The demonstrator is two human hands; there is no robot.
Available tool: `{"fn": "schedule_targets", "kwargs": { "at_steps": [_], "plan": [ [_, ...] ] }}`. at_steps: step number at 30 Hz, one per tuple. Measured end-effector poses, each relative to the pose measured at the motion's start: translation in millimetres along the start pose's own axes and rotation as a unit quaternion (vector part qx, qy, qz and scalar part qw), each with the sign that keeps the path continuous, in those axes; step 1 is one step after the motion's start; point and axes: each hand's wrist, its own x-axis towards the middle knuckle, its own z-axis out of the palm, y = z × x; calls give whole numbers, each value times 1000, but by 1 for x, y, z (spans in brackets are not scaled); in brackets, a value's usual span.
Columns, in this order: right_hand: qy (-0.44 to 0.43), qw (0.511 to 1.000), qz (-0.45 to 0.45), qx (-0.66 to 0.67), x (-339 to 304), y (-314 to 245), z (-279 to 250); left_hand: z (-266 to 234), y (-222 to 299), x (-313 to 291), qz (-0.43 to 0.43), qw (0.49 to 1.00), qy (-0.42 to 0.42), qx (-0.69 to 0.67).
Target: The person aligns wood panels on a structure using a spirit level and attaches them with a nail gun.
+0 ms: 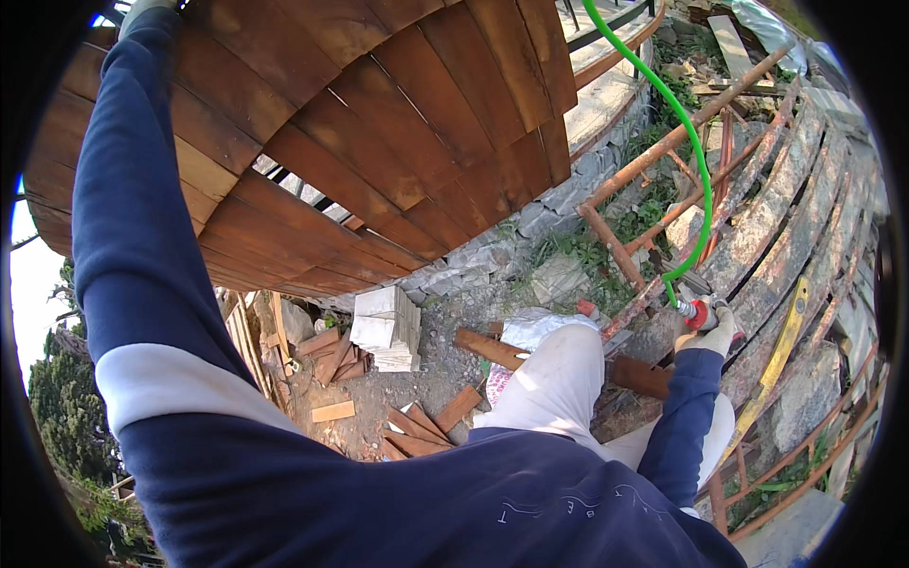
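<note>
My right hand (717, 327), in a pale glove, is closed around a red and silver air tool (700, 314) low at the right, over weathered boards. A bright green air hose (705, 204) runs from the tool up to the top edge. My left arm stretches up along the left side. At the top edge my gloved left hand (147, 6) is by the edge of a curved surface of overlapping brown wooden shingles (379, 133); its fingers are hidden. A gap between the shingles shows dark bars behind.
A stack of pale tiles (386, 327) stands on the ground, with loose wood pieces (417, 431) nearby. Rusty metal pipes (686, 133) frame the right side. A yellow spirit level (781, 355) lies on the weathered boards (757, 241). Behind the shingles is a stone wall (554, 213).
</note>
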Motion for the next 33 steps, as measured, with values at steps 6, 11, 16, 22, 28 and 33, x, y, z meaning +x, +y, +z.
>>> {"fn": "schedule_targets", "kwargs": {
  "at_steps": [6, 11, 16, 22, 28, 33],
  "plan": [
    [-87, 996, 30, 5, -41, -20, -1, -19, 20, -43, -37, 999, 28, -1],
    [8, 999, 32, 8, -39, -10, -16, -56, 61, -106, -27, 1000, 2, -16],
    [29, 998, 55, -25, -82, -1, -2, -92, 71, -124, 13, 997, -73, -31],
    [163, 980, 44, -103, -214, -53, 13, -93, 61, -119, 43, 989, -128, -56],
    [187, 966, 42, -171, -310, -178, 51, -85, 60, -119, 90, 989, -78, -87],
    [207, 960, -32, -185, -333, -243, 60, -83, 61, -119, 104, 988, -64, -97]
  ]
}}
